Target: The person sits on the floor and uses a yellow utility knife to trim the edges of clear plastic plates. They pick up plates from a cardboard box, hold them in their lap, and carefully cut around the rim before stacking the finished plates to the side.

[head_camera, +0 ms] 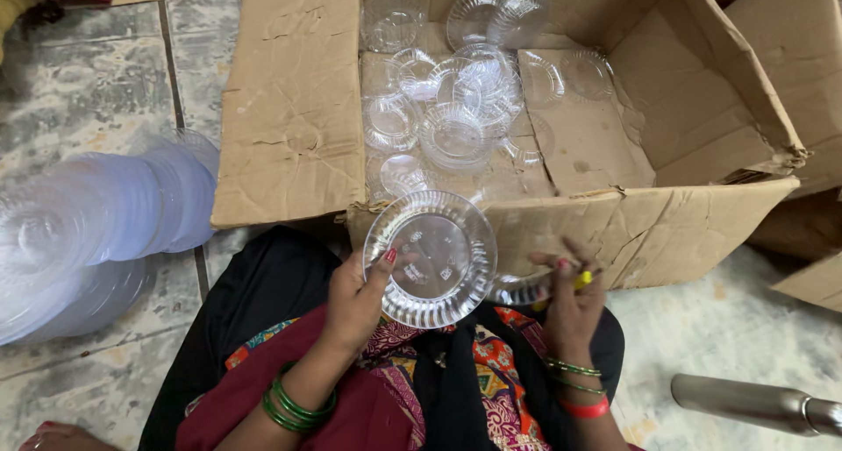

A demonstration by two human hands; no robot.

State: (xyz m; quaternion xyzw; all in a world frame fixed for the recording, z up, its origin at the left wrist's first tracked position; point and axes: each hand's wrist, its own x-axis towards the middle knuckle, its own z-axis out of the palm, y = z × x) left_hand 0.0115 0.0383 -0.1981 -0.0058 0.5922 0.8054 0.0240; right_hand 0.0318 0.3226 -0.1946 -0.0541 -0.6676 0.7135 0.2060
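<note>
My left hand (pixel 358 300) holds a clear plastic ribbed bowl (pixel 431 256) tilted up, thumb on its rim, just in front of the cardboard box (pixel 649 227). My right hand (pixel 570 298) grips another clear bowl (pixel 517 289), partly hidden behind the first, along with a small yellow object (pixel 583 279). Several loose clear bowls (pixel 453 135) lie inside the open box, some stacked, some leaning on the far wall.
A long stack of nested clear bowls (pixel 83 232) lies on its side on the tiled floor at left. A metal cylinder (pixel 754 404) lies at lower right. More cardboard (pixel 807 276) sits at right. My lap, in patterned cloth (pixel 491 390), is below.
</note>
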